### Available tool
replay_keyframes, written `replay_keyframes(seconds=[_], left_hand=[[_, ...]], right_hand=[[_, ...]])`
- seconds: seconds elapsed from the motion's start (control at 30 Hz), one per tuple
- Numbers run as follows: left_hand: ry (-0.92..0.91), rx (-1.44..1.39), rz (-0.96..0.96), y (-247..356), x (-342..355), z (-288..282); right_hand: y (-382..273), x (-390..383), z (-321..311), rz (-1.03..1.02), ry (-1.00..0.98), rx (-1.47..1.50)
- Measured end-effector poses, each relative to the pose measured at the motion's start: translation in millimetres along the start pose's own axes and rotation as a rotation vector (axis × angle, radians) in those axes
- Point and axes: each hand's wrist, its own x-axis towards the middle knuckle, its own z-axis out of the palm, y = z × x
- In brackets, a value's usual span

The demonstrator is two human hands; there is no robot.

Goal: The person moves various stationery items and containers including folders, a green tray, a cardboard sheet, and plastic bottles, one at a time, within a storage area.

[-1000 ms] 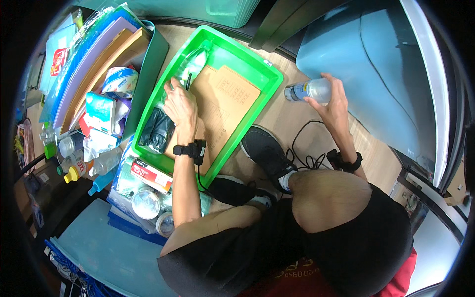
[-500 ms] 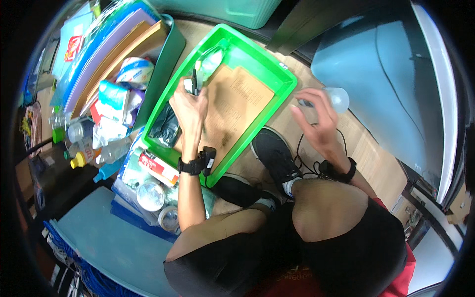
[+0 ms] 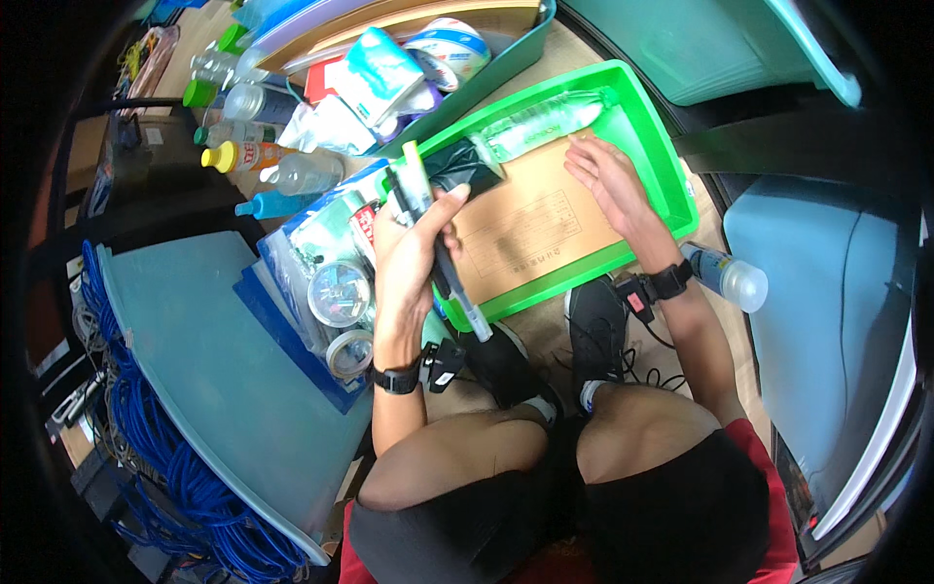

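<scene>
My left hand (image 3: pixel 411 248) is closed around several pens and markers (image 3: pixel 416 180), one with a yellow-green end, above the near left side of a green tray (image 3: pixel 671 180). Over the tray's right part, my right hand (image 3: pixel 615 180) hangs with its fingers stretched and nothing in them. Beneath it, a brown paper envelope (image 3: pixel 540 229) with a printed box lies flat in the tray. A clear plastic bottle (image 3: pixel 545 125) rests along the tray's far side. Left of that bottle is a black plastic bag (image 3: pixel 462 165), partly hidden by the pens.
A dark green bin (image 3: pixel 486 92) with folders, a tissue pack (image 3: pixel 379 73) and tape rolls (image 3: pixel 449 49) stands far left. Several bottles (image 3: pixel 258 156) stand beside it. Clear jars (image 3: pixel 339 292) lie nearer. A bottle (image 3: pixel 725 273) lies right of the tray. Blue cables (image 3: pixel 185 457) hang at left.
The view has turned. My right hand has moved from beside the bottle on the right to over the tray. My left hand, with the pens, has shifted toward the tray's near left side.
</scene>
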Motion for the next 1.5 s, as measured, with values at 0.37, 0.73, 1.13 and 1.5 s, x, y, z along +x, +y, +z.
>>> replay_keyframes(seconds=[0.37, 0.73, 1.13, 1.5], left_hand=[[0.154, -0.191, 0.012, -38.0, -24.2, -43.8], [0.137, -0.126, 0.012, -41.2, -27.4, -31.5], [0.089, -0.102, -0.008, -53.4, -22.0, -27.6], [-0.044, 0.186, -0.042, -76.9, -29.0, -21.6]], right_hand=[[21.4, 95.6, 19.0, 0.19, 0.343, 0.039], [0.5, 85.1, 43.3, 0.154, 0.368, 0.064], [-0.7, 111.1, 44.3, 0.141, 0.334, 0.1], [-20.3, 30.6, 44.1, -0.254, 0.301, -0.236]])
